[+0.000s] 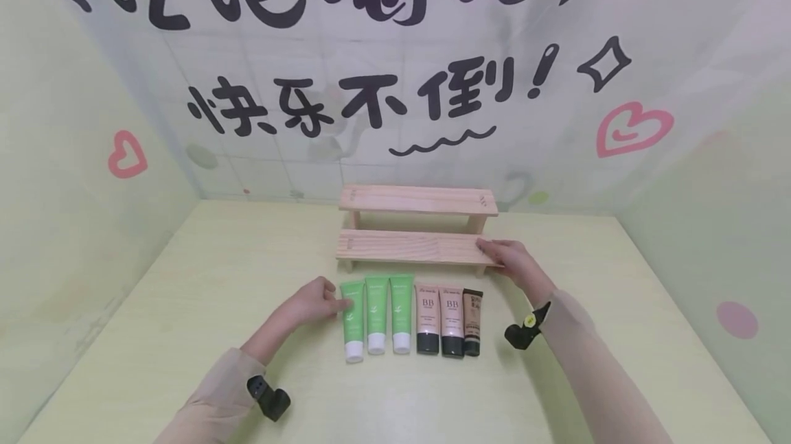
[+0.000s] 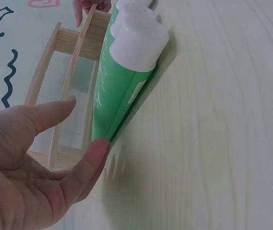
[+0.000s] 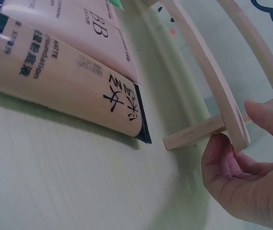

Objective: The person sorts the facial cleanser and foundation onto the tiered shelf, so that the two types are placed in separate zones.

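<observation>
Small booth-like workspace, enclosing walls [image 1: 62, 224], pink hearts [image 1: 633, 132], black lettering [image 1: 373, 104], pale wood-grain tabletop [image 1: 395, 403]

You face a whitish back wall [image 1: 278, 169] with black Chinese lettering [image 1: 369, 78]; pale green side walls [image 1: 711, 238] flank your pale yellow, wood-grained table [image 1: 247, 252], the left one bearing a pink outlined heart [image 1: 128, 171].

Bare wood met smooth plastic

Wood it was for the rack [image 1: 408, 246], bare and matt, grain showing clearly! The table [image 1: 247, 245] looked smooth, wood-grained, with a soft sheen. On to the green tubes [image 1: 376, 310]: smooth plastic, as were their white caps [image 2: 139, 45]. The pink tubes [image 1: 428, 313], plastic too, carried a light gloss; the brown tube [image 3: 69, 76] looked duller. And the sleeves [image 1: 596, 368]? Cloth, matt throughout!
</observation>
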Available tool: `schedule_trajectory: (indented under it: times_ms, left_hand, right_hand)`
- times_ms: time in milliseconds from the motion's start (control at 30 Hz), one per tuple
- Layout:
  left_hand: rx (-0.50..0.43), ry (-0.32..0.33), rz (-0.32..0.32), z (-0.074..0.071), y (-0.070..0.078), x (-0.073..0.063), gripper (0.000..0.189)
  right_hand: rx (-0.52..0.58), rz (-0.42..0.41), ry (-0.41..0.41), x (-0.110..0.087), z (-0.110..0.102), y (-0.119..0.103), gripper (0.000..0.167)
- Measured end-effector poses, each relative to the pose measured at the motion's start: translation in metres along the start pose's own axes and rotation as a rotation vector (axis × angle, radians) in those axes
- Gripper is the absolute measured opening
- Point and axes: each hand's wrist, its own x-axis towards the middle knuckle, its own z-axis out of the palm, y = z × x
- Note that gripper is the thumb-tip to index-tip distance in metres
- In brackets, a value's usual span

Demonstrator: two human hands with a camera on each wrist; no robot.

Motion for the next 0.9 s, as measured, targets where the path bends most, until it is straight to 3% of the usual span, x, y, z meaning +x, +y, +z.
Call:
schedule_trajectory:
  times_ms: [200,500,767,900]
  left_hand:
    - [0.025,-0.032,-0.023,0.008,-0.001,0.002,0.069]
    - [0.055,-0.027,-0.018,0.017,0.001,0.006,0.069]
    - [0.028,-0.054,-0.015,0.020,0.005,0.007,0.049]
    - [0.036,-0.074,-0.029,0.020,0.008,0.007,0.035]
  right_hand:
    - [0.023,0.032,0.023,0.001,0.001,0.000,0.070]
    - [0.056,0.058,0.038,0.001,0.002,0.003,0.073]
    - [0.103,0.077,0.062,0.003,0.004,0.002,0.072]
    - [0.052,0.072,0.072,0.002,0.005,0.001,0.070]
